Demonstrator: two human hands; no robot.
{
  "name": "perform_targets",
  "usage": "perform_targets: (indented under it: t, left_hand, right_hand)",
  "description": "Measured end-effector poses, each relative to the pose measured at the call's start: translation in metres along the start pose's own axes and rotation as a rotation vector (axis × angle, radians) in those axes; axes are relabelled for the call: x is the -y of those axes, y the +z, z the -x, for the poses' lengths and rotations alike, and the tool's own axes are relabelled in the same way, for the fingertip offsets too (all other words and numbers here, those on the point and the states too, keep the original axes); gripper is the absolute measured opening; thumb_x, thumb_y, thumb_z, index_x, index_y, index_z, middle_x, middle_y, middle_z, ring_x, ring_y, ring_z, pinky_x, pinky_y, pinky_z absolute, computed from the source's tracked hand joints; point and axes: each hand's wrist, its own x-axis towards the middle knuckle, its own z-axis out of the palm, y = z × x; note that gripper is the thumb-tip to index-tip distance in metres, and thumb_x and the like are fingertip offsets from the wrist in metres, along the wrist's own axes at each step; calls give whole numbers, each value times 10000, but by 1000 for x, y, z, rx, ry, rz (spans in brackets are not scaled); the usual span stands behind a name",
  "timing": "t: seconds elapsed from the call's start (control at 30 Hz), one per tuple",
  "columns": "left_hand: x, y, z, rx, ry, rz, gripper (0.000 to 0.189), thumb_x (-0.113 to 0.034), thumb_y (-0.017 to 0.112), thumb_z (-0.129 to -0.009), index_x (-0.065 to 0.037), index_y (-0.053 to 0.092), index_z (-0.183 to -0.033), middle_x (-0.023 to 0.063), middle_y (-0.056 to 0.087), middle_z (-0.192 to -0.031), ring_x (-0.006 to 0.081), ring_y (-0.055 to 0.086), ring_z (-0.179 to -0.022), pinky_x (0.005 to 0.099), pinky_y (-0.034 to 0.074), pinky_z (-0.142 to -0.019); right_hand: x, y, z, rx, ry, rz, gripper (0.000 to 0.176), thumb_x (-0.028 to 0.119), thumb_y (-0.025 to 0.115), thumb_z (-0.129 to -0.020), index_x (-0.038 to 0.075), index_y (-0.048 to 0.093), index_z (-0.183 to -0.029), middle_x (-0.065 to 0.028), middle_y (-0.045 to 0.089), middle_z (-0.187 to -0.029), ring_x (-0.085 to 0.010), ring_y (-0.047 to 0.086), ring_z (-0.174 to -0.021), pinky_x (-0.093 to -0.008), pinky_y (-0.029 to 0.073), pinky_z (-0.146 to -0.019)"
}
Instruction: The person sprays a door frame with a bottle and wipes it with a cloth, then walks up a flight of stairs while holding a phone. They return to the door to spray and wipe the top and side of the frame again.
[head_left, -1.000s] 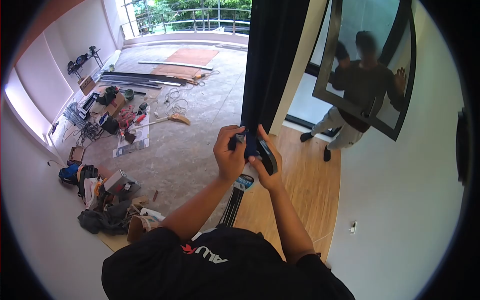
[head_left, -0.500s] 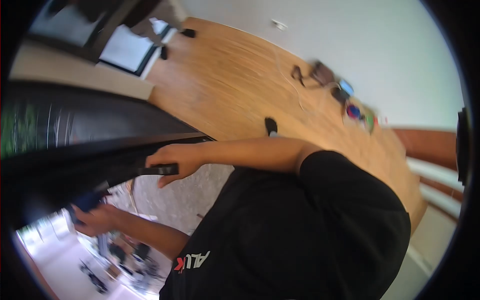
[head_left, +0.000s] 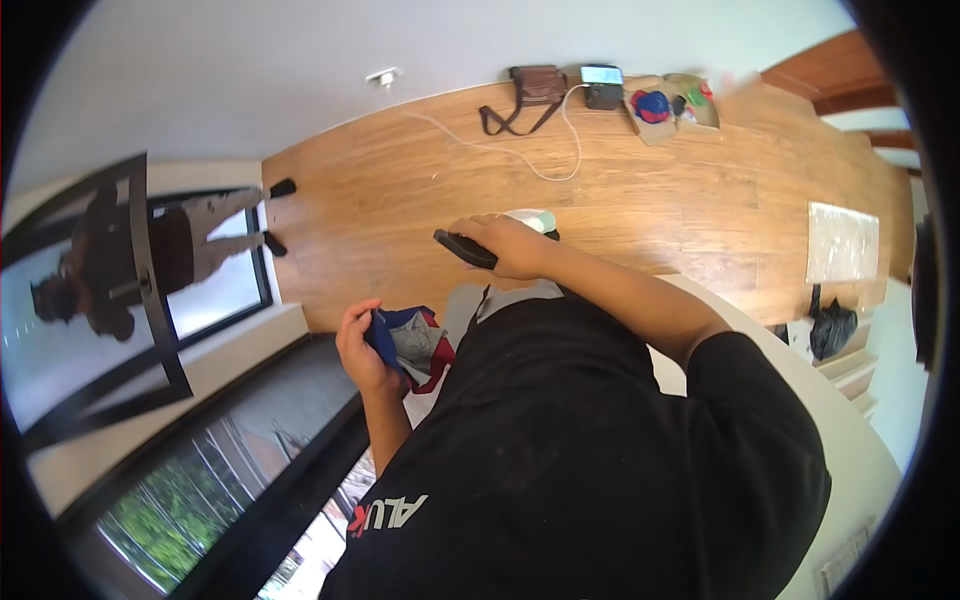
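My right hand (head_left: 508,245) is closed round a black, elongated object (head_left: 466,249), held over the wooden floor. Beside its fingers a white and pale green item (head_left: 533,218) shows partly; what it is I cannot make out. My left hand (head_left: 365,350), lower and to the left, grips a blue and red fabric item with a grey inside (head_left: 415,342), near the dark window frame. Its thumb and fingers are round the blue edge. The two hands are apart.
Another person (head_left: 150,245) stands at the left by the glass door (head_left: 140,280). Along the wall lie a brown bag (head_left: 540,85), a black device (head_left: 603,95) with a white cable (head_left: 480,147), and opened cardboard (head_left: 650,128). A whitish panel (head_left: 843,243) lies at right.
The view has turned from the dark frame towards the room. My right hand, with the black object, has left the frame's side and is over the floor. My left hand still holds the blue fabric.
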Motion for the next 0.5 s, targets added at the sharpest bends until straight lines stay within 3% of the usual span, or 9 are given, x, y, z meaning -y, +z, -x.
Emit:
perform_targets:
  t: [0.1, 0.13, 0.23, 0.27, 0.33, 0.4, 0.47, 0.5]
  left_hand:
    - [-3, 50, -50, 123, -48, -72, 263, -172, 534, -981, 32, 699, -968, 60, 678, -890, 139, 633, -817, 266, 486, -726]
    - [-16, 87, -55, 151, -110, -181, 237, -207, 619, -984, 10, 707, -950, 27, 656, -862, 131, 600, -750, 265, 466, -694]
    - [19, 133, -106, 345, -62, -661, 187, -198, 732, -934, -16, 726, -980, -4, 624, -832, 128, 569, -725, 260, 450, -678]
    - [34, 153, -122, 488, 85, -784, 356, -208, 840, -839, -47, 717, -1132, -2, 604, -815, 147, 555, -706, 269, 458, -692]
    - [46, 216, -141, 688, 181, -1063, 586, -262, 880, -783, -65, 656, -1287, 34, 608, -823, 179, 571, -712, 302, 487, -710]
    - [81, 276, -169, 864, 205, -1070, 723, -272, 874, -769, -51, 571, -1388, 78, 650, -914, 221, 592, -748, 355, 501, -736]
    - [140, 322, -204, 1012, 494, -767, 720, -261, 855, -783, -36, 554, -1397, 103, 679, -1031, 249, 633, -834, 375, 509, -794]
    - [157, 343, -213, 991, 432, -722, 721, -260, 846, -786, -25, 542, -1396, 122, 679, -1141, 270, 645, -969, 394, 506, -861]
  right_hand:
    - [-22, -53, 11, -88, 144, 125, 603, 39, 698, -814, 107, 502, -1380, -193, 675, -1054, -415, 651, -1012, -501, 504, -874]
    - [-37, -68, 15, -115, 200, 145, 619, 20, 688, -804, 107, 496, -1386, -192, 675, -1047, -416, 652, -1005, -501, 507, -874]
    - [-86, -94, 26, -248, 333, 131, 614, 19, 686, -806, 70, 485, -1385, -183, 672, -1034, -405, 662, -982, -491, 522, -858]
    - [-95, -103, 28, -320, 327, 136, 614, 27, 689, -806, 58, 481, -1383, -182, 672, -1026, -403, 666, -968, -486, 529, -842]
    - [-96, -125, 21, -450, 308, 170, 617, 43, 694, -804, 35, 473, -1380, -179, 671, -1010, -399, 676, -941, -475, 544, -810]
    - [-101, -144, 9, -493, 405, 147, 633, 74, 713, -799, 20, 463, -1378, -188, 664, -1030, -403, 678, -913, -473, 551, -776]
    - [-110, -172, 1, -529, 500, 116, 713, 139, 763, -778, -3, 436, -1395, -216, 640, -1106, -412, 684, -909, -477, 564, -748]
    - [-118, -190, -2, -560, 516, 77, 737, 149, 774, -774, -12, 425, -1403, -224, 633, -1122, -416, 686, -918, -477, 565, -761]
